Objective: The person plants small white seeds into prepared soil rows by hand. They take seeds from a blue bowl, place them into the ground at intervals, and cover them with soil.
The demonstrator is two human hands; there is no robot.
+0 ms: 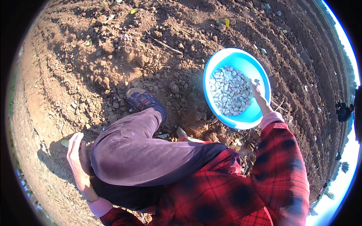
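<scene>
A light-blue plastic basin [265, 82] rests tilted on the soil to the right, with many garlic cloves [230, 91] gathered on its bottom. My right hand [256, 89] reaches over the near right rim and into the basin, beside the cloves. A small dark spot shows at its fingertips; whether it is a clove is unclear. Off to the left, my left hand [77, 156] hangs beside my bent knee [106, 158]. Its fingers are loosely curved, with nothing visible in them.
Loose, cloddy soil [113, 62] spreads all around, with furrows running along the right. My patterned shoe [142, 100] stands on it. A dry stick [165, 45] and scattered leaves lie ahead. Another person [343, 112] is far off at the right edge.
</scene>
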